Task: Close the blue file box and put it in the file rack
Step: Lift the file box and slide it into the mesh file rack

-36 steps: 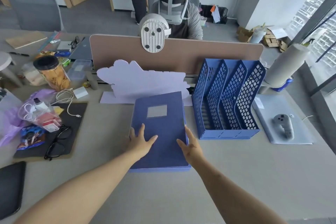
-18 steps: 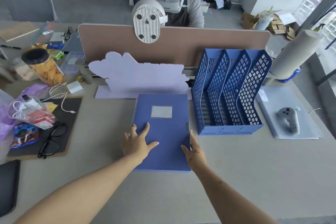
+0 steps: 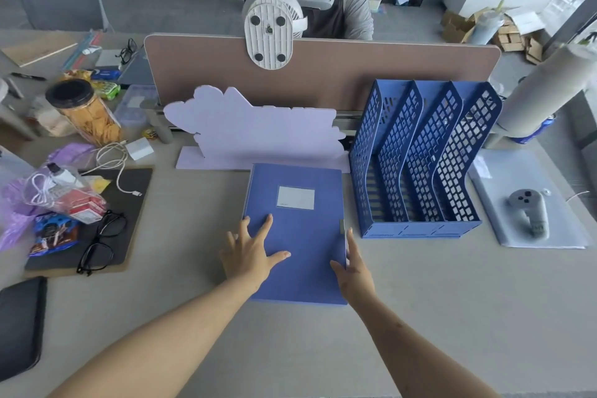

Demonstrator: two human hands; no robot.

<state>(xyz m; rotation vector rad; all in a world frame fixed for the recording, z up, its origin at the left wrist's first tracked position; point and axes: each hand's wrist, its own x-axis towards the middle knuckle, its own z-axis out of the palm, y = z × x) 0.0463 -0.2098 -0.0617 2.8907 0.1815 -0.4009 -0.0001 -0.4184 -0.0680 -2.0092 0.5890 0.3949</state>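
The blue file box (image 3: 295,229) lay flat on the grey desk (image 3: 420,300), lid down, just left of the blue file rack (image 3: 420,165) and just near of a lilac cut-out board (image 3: 255,136). The closing step looked all but finished: the lid sat flush, and the small clasp tab (image 3: 341,225) on the box's right edge appeared to be down, though whether it had latched could not be told. The left hand (image 3: 250,252) pressed flat on the lid with fingers spread, gripping nothing. The right hand (image 3: 353,268) lay along the right edge near the clasp, fingers extended and thumb on the lid; it seemed to steady the edge, not clamp it. The next move, by my reckoning, called for getting fingers under the box, standing it on a narrow edge and sliding it into one of the rack's three slots, which opened toward the near side and appeared empty. The box looked like stiff matte plastic, a slim rectangle with a pale label (image 3: 295,198) on its lid, so it should lift rigidly. The rack was hard perforated plastic with swept, wavy dividers that could catch a corner if the box went in tilted. A grey controller (image 3: 529,210) rested on a pale folder to the rack's right, clear of the path.
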